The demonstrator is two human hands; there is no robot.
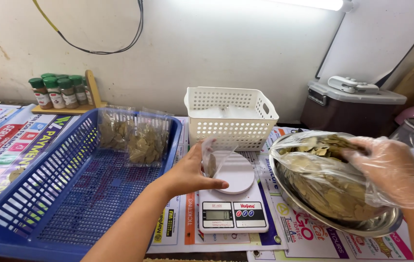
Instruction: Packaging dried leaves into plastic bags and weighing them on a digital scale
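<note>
Two filled packets [133, 137] standing in blue basket [32, 204]. Left hand [192, 170] pinching small pouch [212, 157] upright over scale [232, 206], few leaves inside. Gloved right hand [391, 167] loosely cupped in leaf bag [328, 179], grip unclear. Plenty of leaves left.

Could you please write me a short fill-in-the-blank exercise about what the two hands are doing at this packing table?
1. The left hand holds a small clear pouch over the white ____.
2. The right hand wears a clear plastic ____.
3. Two filled packets of dried leaves stand in the ____ basket.
4. The big bag of dried leaves sits in a ____ bowl.

Missing words: scale; glove; blue; metal
</note>
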